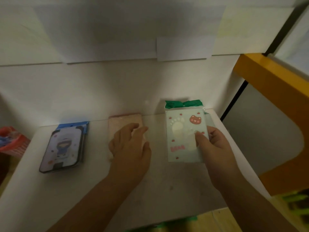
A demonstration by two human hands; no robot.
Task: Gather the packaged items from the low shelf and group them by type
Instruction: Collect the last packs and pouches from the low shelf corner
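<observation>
The room was dim and the picture soft throughout. A faint glare lay on the pale shelf [150,190]. Straight lines bowed toward the frame's edges, and the bottom right corner smeared into blur.

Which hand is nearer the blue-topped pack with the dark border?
Left. The left hand rests over the pink pack in the middle, next to the blue-topped pack. The right hand is farther off, pinching the green-topped pack.
</observation>
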